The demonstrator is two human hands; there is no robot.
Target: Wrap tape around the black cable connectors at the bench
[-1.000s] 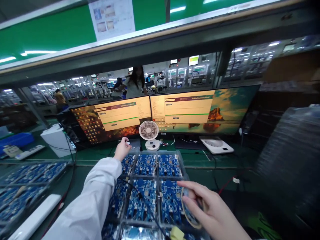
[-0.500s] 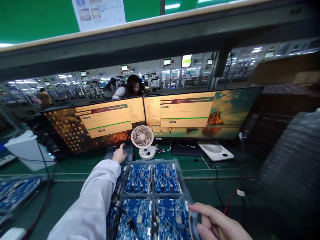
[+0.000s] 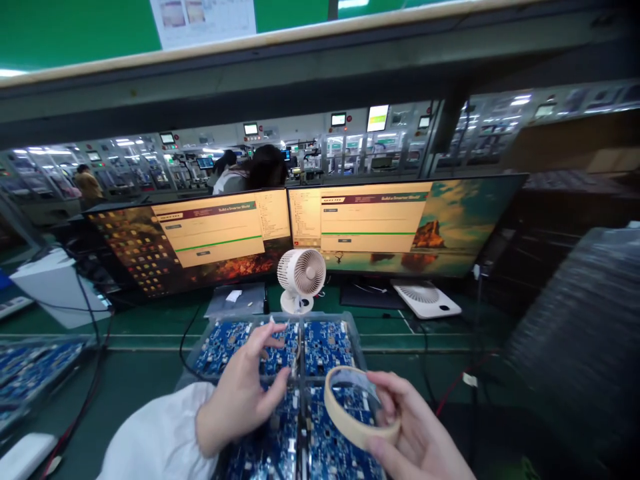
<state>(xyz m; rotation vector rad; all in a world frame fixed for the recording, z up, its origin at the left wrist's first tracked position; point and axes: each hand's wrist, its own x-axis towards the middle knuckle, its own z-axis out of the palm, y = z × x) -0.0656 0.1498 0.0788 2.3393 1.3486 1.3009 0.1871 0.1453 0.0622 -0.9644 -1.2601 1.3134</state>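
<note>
Tape roll (image 3: 356, 408) front and centre, a beige ring gripped in the right hand (image 3: 417, 437), thumb on the near rim and fingers curled round the far side, held just above the tray of blue circuit boards (image 3: 323, 343). Left hand (image 3: 240, 397) hovers over the boards beside it, fingers loosely spread and bent, tips near a board in the middle of the tray; nothing clamped in it that can be seen (whether a fingertip actually touches a board, I cannot tell). White sleeve (image 3: 157, 437) trails back from that wrist. Hands sit close, side by side but apart, the roll between them and the clear tray beneath.

Beyond the tray, a small white desk fan (image 3: 301, 277) stands upright on the green bench (image 3: 145, 373), facing right. Behind it, two monitors (image 3: 395, 223) side by side show cream-coloured windows with green bars. A flat white fan unit (image 3: 426, 298) lies under the right screen. Black cable (image 3: 187, 337) loops off the tray's left corner. Other people work in the background aisle.
</note>
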